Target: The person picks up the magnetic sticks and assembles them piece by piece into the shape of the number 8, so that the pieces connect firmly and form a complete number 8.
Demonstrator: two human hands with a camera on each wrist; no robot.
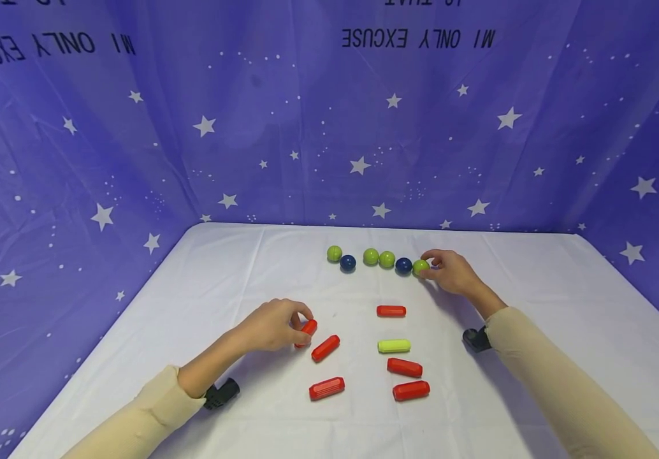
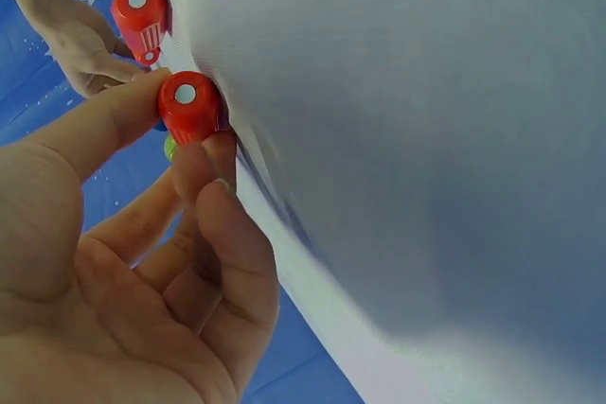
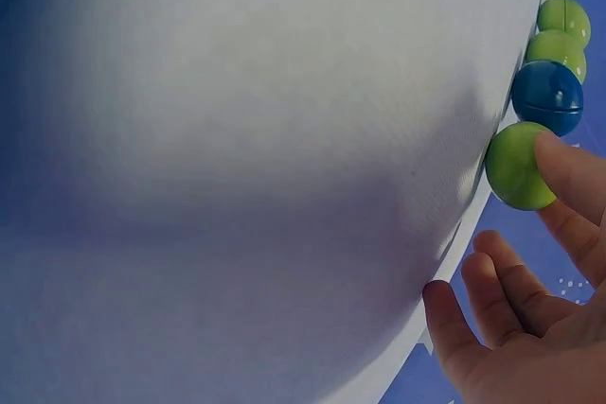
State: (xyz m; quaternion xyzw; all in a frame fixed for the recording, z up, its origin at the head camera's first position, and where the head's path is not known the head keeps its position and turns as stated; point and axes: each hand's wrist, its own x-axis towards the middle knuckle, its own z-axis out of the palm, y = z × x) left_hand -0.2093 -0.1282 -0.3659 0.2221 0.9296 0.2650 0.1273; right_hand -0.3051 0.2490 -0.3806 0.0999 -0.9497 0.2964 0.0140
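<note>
My left hand (image 1: 272, 326) pinches a red faceted barrel-shaped piece (image 2: 189, 106) between thumb and fingers, low over the white table. Close to its right lies a second red barrel piece (image 1: 325, 348), with another one (image 1: 326, 388) nearer me. At the back, my right hand (image 1: 451, 272) grips a green ball (image 3: 518, 167) with thumb and forefinger, its other fingers spread. That ball sits at the right end of a row, up against a blue ball (image 1: 403, 266). Two green balls (image 1: 378, 258) come further left in the row.
Another green ball (image 1: 334, 254) and a blue ball (image 1: 348, 263) sit at the row's left end. Right of centre lie a yellow-green barrel piece (image 1: 394, 345) and several red ones (image 1: 405, 367). A purple star-patterned cloth (image 1: 329, 127) hangs behind the white table (image 1: 238, 255).
</note>
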